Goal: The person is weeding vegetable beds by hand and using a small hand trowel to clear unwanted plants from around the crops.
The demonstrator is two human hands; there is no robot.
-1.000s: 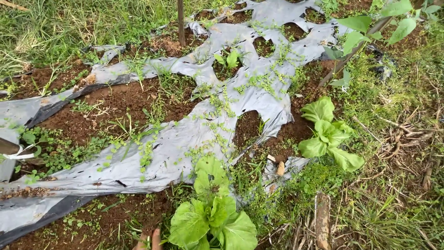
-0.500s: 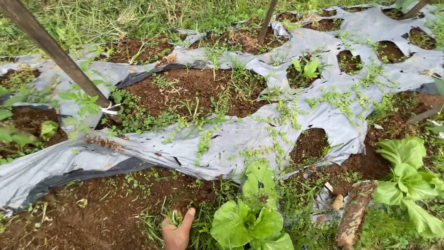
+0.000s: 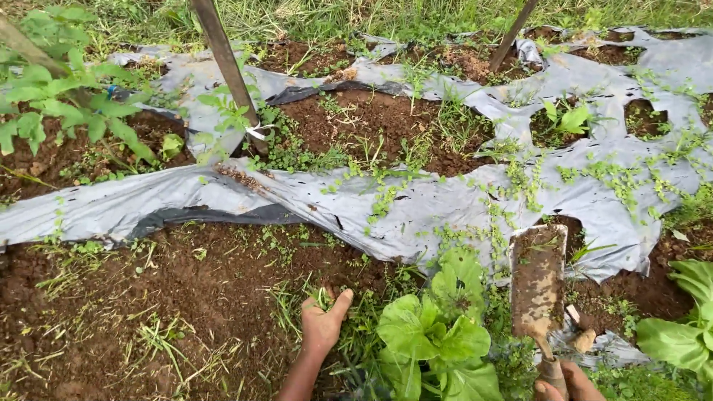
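Two bare hands work at a leafy green seedling: the left hand, wrist bent and thumb raised, closes on a tuft of weeds in the soil just left of it, while the right hand is clamped on the handle of a muddy trowel raised blade-up on its right. Weeding appears to be under way, and pulling calls for a firm grip low on the stems. Beyond lie torn grey plastic mulch and wooden stakes.

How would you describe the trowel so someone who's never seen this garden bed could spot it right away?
Follow the long grey plastic sheet across the soil to its lower right edge, beside the leafy green plant. The trowel stands there, held by the right hand. It is the only flat, soil-caked metal blade among leaves and weeds.
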